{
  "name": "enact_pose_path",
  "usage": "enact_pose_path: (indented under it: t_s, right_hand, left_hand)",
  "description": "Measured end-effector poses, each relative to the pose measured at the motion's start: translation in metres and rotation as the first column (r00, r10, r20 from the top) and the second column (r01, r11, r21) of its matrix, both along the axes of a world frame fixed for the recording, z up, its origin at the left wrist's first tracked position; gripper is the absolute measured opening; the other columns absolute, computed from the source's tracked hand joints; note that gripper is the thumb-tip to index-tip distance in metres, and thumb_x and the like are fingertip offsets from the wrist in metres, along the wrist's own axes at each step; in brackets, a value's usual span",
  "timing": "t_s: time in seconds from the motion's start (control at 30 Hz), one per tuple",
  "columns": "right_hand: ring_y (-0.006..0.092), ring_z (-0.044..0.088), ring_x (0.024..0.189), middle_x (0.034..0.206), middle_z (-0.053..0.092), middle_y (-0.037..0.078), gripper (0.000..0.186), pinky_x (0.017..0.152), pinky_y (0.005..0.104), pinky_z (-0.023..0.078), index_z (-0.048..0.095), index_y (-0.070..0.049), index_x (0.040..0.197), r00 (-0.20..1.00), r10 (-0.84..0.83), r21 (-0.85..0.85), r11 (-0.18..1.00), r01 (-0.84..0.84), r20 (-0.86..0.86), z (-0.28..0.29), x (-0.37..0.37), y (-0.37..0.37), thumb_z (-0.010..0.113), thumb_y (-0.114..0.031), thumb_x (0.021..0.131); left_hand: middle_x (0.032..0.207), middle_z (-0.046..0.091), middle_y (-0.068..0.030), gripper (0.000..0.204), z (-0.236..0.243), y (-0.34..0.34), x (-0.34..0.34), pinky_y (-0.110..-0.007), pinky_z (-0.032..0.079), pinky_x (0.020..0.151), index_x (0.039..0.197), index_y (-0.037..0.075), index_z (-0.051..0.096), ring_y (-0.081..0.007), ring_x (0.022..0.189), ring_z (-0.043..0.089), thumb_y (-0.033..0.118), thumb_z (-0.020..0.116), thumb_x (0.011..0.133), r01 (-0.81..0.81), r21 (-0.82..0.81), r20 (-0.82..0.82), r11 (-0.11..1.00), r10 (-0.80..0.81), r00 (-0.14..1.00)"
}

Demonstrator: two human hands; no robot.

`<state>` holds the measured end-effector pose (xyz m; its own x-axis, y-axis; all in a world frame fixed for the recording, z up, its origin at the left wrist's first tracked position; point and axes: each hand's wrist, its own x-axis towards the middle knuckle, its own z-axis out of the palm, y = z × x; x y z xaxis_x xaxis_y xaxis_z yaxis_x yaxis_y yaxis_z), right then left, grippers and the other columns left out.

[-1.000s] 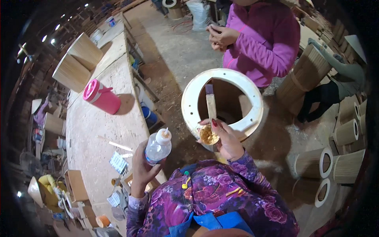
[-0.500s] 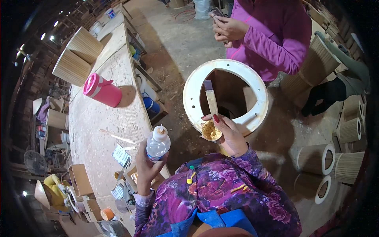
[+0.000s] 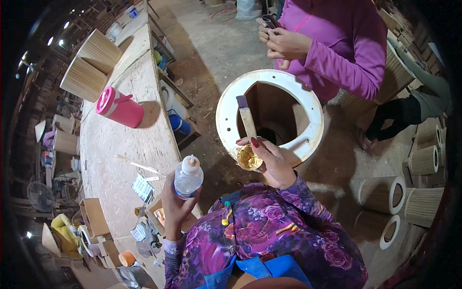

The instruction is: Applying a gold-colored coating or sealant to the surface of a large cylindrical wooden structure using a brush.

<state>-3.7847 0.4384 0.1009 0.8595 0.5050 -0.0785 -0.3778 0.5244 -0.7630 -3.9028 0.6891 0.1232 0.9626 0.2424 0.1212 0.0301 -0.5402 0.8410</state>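
Left hand [image 3: 180,204] wraps a clear, white-capped plastic bottle [image 3: 188,181], right hand [image 3: 276,166] pinches a small round cup [image 3: 250,169] of yellow paste [image 3: 248,157] and a flat, purple-tipped stick [image 3: 248,123] before a white-ringed hollow cylinder [image 3: 230,111], likely a paste-mixing step that would call for tilting the bottle cupward.

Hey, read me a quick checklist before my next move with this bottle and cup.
1. Bottle in left hand: ok, gripped.
2. Bottle upright: ok, white nozzle on top.
3. Nozzle opening unblocked: cannot tell, too small to see.
4. Cup in right hand: ok, yellow paste inside.
5. Purple-tipped stick in hand: ok, held alongside the cup.
6. Far side of the drum free: not ok, a person in a pink jacket stands there.
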Motion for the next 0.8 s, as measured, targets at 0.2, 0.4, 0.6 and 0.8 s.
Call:
enact_pose_path:
  t_s: [0.2,0.4,0.6,0.8]
  right_hand:
    - [0.0081,0.055,0.097,0.106,0.059,0.003,0.034,0.087,0.0227,0.043,0.059,-0.001,0.115,0.999,0.038,0.022,0.999,-0.038,-0.017,0.004,0.003,0.001,0.050,-0.030,0.100]
    - [0.0125,0.058,0.099,0.109,0.059,0.008,0.037,0.086,0.0282,0.049,0.054,0.003,0.119,0.999,0.001,0.009,1.000,-0.001,0.042,0.008,0.004,0.014,0.049,-0.028,0.099]
    - [0.0111,0.058,0.100,0.110,0.061,0.005,0.045,0.089,0.0268,0.046,0.054,0.000,0.124,0.998,0.052,0.039,0.998,-0.052,0.019,0.017,0.003,0.010,0.046,-0.037,0.099]
    - [0.0149,0.058,0.109,0.118,0.059,0.010,0.065,0.094,0.0304,0.046,0.051,0.000,0.128,0.995,0.097,0.077,0.992,-0.097,0.007,0.013,0.002,0.013,0.041,-0.055,0.096]
  left_hand:
    - [0.111,0.060,-0.0191,0.067,0.007,-0.001,0.006,-0.038,0.045,0.092,0.124,-0.002,0.049,-0.0322,0.106,0.060,0.013,0.077,0.065,0.076,0.185,0.014,0.980,-0.080,0.997]
    - [0.109,0.058,-0.0200,0.070,0.022,0.008,0.015,-0.042,0.046,0.086,0.123,-0.001,0.050,-0.0401,0.101,0.057,0.016,0.080,0.062,0.144,0.336,0.117,0.931,-0.193,0.974]
    - [0.104,0.061,-0.0140,0.067,0.055,-0.003,0.037,-0.041,0.049,0.081,0.119,0.006,0.054,-0.0338,0.097,0.059,0.006,0.080,0.058,0.107,0.579,0.068,0.809,-0.178,0.982]
    - [0.104,0.061,-0.0077,0.067,0.063,0.007,0.037,-0.038,0.050,0.080,0.122,0.015,0.056,-0.0283,0.097,0.060,0.008,0.078,0.059,0.142,0.774,-0.025,0.618,-0.195,0.980]
